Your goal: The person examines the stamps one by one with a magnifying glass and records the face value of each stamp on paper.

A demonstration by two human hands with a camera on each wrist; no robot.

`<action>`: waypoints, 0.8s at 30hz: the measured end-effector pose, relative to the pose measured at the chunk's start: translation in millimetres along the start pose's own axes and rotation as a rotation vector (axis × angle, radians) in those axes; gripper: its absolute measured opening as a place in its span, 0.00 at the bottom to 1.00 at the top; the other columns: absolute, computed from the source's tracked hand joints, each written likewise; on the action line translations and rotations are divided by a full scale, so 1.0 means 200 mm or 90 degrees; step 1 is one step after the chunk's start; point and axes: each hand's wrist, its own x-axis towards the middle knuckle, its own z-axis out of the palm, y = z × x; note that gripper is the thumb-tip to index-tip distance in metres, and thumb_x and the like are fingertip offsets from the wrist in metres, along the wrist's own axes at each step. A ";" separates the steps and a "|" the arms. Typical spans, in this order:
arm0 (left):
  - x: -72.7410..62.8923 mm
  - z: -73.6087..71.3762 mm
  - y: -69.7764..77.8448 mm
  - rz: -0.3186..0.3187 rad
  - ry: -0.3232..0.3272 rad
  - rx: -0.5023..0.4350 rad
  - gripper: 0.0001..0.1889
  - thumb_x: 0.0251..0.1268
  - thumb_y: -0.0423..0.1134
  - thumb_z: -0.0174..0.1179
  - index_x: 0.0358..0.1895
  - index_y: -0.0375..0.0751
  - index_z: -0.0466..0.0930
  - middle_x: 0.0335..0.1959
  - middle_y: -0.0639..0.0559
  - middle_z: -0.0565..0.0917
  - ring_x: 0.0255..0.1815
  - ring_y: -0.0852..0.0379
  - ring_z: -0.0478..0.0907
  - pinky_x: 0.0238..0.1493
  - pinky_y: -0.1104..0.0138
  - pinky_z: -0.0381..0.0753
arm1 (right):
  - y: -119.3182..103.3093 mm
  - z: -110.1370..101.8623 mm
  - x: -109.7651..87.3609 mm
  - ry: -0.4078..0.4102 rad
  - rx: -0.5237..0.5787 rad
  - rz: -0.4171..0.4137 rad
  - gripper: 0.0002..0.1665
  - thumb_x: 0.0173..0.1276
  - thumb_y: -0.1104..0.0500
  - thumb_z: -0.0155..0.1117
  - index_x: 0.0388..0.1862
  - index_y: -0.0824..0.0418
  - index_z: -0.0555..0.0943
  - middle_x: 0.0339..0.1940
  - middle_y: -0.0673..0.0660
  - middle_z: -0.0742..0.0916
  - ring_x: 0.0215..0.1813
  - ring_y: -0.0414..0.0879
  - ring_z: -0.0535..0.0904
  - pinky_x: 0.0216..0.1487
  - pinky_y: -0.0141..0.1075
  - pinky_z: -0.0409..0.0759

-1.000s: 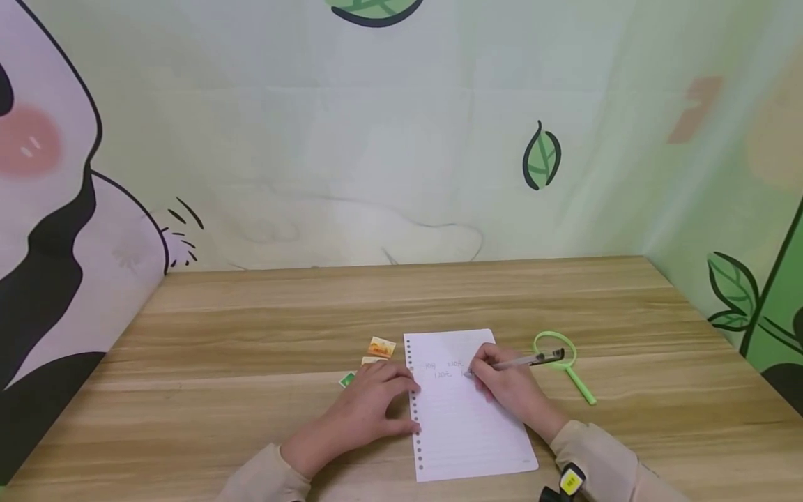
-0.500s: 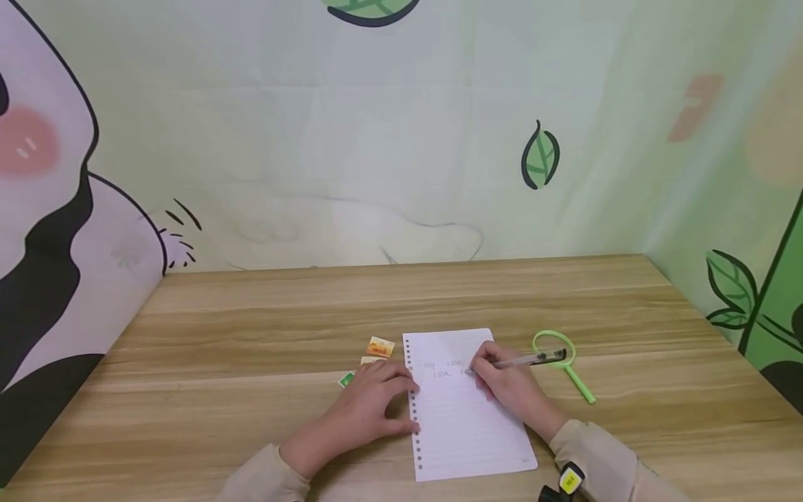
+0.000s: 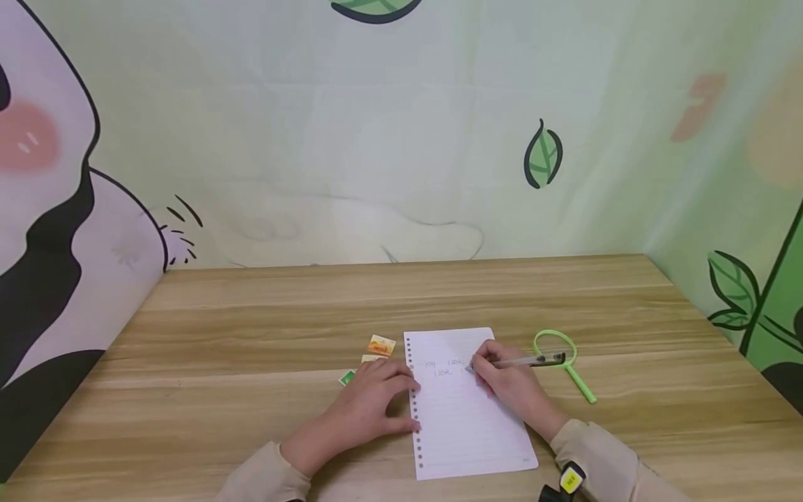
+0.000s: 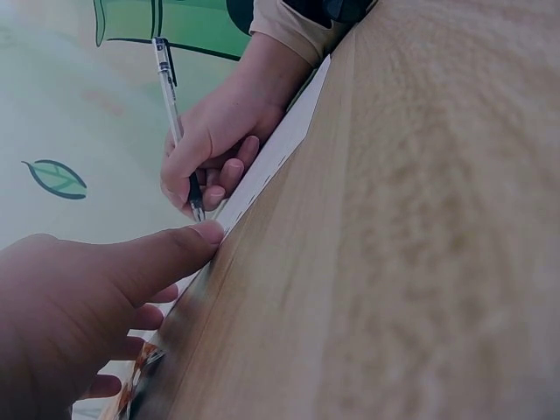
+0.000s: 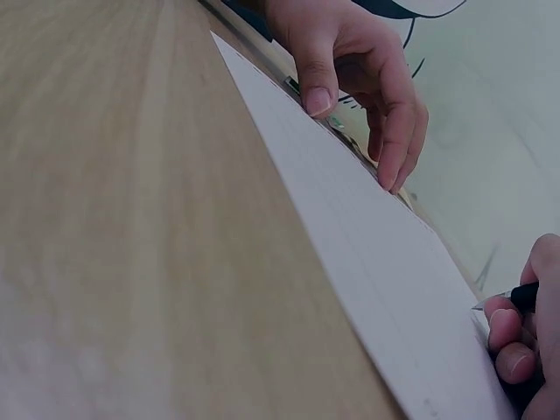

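Observation:
A sheet of lined paper [image 3: 470, 425] with punched holes down its left edge lies on the wooden table. Two rows of handwriting, partly legible as figures, stand near its top. My right hand [image 3: 511, 380] pinches a clear pen [image 4: 166, 87] with a black grip, its tip at the second row. The pen's tip also shows at the paper in the right wrist view. With thumb and fingertips my left hand [image 3: 373, 404] rests on the holed edge, fingers spread and relaxed. Small stamp-like cards [image 3: 381, 346], orange and green, lie beyond it, partly hidden by the hand.
A green magnifying glass [image 3: 580, 383] lies right of the paper, its ring partly behind the pen. The wooden table [image 3: 219, 335] reaches back to a wall covering [image 3: 282, 139] printed with leaves and a panda-like figure.
Both hands keep nearly the same places. The pen tip shifts only slightly at the second row of writing, and the head view sways a little.

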 end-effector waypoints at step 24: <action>0.00 0.00 0.01 0.001 0.000 0.000 0.24 0.50 0.56 0.70 0.49 0.48 0.82 0.54 0.52 0.79 0.61 0.52 0.72 0.66 0.53 0.68 | -0.03 -0.01 -0.02 0.045 -0.033 0.053 0.11 0.67 0.63 0.53 0.25 0.62 0.77 0.14 0.52 0.76 0.17 0.41 0.70 0.21 0.29 0.67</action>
